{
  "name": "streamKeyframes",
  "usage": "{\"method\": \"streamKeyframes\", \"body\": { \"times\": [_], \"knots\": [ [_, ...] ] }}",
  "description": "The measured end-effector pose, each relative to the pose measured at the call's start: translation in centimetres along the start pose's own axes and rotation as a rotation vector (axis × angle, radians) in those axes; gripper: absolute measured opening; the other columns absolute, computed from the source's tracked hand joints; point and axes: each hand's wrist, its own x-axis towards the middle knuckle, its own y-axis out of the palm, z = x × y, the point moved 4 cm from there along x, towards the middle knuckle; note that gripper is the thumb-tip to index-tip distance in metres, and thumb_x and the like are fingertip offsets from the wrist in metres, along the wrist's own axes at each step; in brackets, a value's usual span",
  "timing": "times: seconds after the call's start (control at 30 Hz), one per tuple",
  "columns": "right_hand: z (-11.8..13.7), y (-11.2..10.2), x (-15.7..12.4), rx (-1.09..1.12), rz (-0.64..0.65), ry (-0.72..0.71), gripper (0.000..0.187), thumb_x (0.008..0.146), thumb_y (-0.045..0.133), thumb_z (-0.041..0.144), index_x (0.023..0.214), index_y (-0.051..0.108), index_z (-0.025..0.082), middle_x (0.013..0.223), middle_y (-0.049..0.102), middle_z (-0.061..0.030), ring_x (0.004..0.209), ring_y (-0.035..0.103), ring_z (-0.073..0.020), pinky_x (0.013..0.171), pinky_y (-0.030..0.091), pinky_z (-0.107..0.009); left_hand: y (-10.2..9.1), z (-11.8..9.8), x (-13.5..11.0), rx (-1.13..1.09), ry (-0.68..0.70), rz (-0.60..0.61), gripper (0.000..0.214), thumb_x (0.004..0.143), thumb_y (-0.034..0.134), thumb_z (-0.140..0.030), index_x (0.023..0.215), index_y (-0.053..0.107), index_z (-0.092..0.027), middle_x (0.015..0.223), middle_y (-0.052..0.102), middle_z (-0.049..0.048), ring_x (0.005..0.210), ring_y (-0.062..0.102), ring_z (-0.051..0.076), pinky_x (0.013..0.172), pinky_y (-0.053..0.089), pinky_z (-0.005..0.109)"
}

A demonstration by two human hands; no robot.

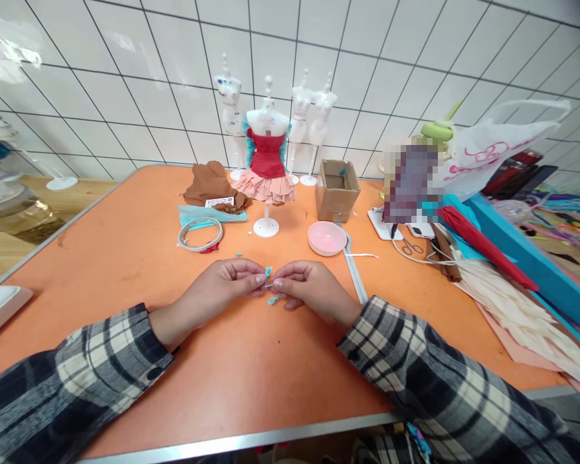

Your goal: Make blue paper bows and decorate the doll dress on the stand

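My left hand (239,278) and my right hand (309,287) meet above the middle of the orange table, fingertips nearly touching. Between them is a small turquoise crepe-paper piece (269,271), pinched by my left thumb and fingers. A second turquoise bit (273,300) hangs just below the fingertips, by my right hand. My right thumb and forefinger close on a thin, light strip at the same spot, too small to make out fully. Behind the hands stands a mini dress form (267,151) in a red bodice, pink ruffled skirt and turquoise sleeve trim.
Brown paper (209,183), a tape roll (200,234) and turquoise paper lie back left. A pink bowl (327,238), cardboard box (337,191) and metal ruler (355,270) are right of centre. Scissors (412,247), a cable and layered crepe paper (517,296) lie farther right.
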Motion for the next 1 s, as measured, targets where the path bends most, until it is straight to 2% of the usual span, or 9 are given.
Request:
{"method": "streamKeyframes", "body": {
  "times": [0.13, 0.23, 0.4, 0.7, 0.93, 1.0],
  "knots": [
    [0.03, 0.16, -0.07, 0.072, 0.000, -0.028, 0.033, 0.067, 0.080, 0.039, 0.090, 0.066, 0.018, 0.078, 0.071, -0.0029, 0.073, 0.069, -0.0128, 0.059, 0.053, -0.020, 0.38, -0.04, -0.13, -0.053, -0.043, 0.026, 0.033, 0.062, 0.084, -0.039, 0.083, 0.071, -0.017, 0.080, 0.077, 0.0031, 0.076, 0.072, 0.016, 0.077, 0.058, 0.028],
    [0.07, 0.20, -0.13, 0.094, -0.055, -0.033, 0.037, 0.064, 0.082, 0.037, 0.091, 0.065, 0.019, 0.077, 0.071, -0.0017, 0.072, 0.068, -0.0126, 0.060, 0.053, -0.021, 0.50, -0.14, -0.25, -0.059, -0.078, 0.016, 0.033, 0.061, 0.085, -0.039, 0.081, 0.071, -0.017, 0.078, 0.076, 0.0031, 0.075, 0.072, 0.017, 0.074, 0.058, 0.027],
    [-0.03, 0.06, 0.11, 0.089, -0.138, -0.097, 0.029, 0.065, 0.079, 0.037, 0.081, 0.067, 0.016, 0.075, 0.069, -0.0016, 0.066, 0.064, -0.0115, 0.056, 0.052, -0.021, 0.42, -0.30, -0.27, 0.002, -0.052, -0.031, 0.035, 0.062, 0.084, -0.041, 0.083, 0.070, -0.016, 0.080, 0.076, 0.0041, 0.077, 0.071, 0.017, 0.075, 0.057, 0.028],
    [-0.19, 0.13, 0.18, -0.011, -0.211, -0.173, 0.022, 0.071, 0.073, 0.035, 0.081, 0.066, 0.017, 0.069, 0.063, 0.0008, 0.059, 0.055, -0.0089, 0.043, 0.041, -0.016, 0.88, -0.55, -0.54, 0.089, 0.010, -0.078, 0.038, 0.063, 0.081, -0.045, 0.084, 0.069, -0.016, 0.081, 0.076, 0.0038, 0.078, 0.070, 0.017, 0.074, 0.055, 0.028],
    [-0.20, 0.36, 0.34, -0.001, -0.193, -0.141, 0.026, 0.071, 0.073, 0.034, 0.089, 0.065, 0.017, 0.073, 0.065, -0.0001, 0.063, 0.061, -0.0099, 0.049, 0.047, -0.018, 1.05, -0.66, -0.55, 0.090, 0.030, -0.072, 0.038, 0.064, 0.080, -0.046, 0.083, 0.068, -0.016, 0.079, 0.074, 0.0036, 0.078, 0.070, 0.019, 0.073, 0.056, 0.030],
    [-0.13, 0.30, 0.36, -0.012, -0.195, -0.135, 0.028, 0.069, 0.075, 0.035, 0.086, 0.066, 0.016, 0.071, 0.066, -0.0004, 0.061, 0.060, -0.0099, 0.050, 0.048, -0.019, 0.99, -0.73, -0.56, 0.095, 0.032, -0.082, 0.038, 0.065, 0.079, -0.047, 0.083, 0.067, -0.016, 0.078, 0.074, 0.0034, 0.078, 0.070, 0.019, 0.073, 0.056, 0.030]
  ]
}}
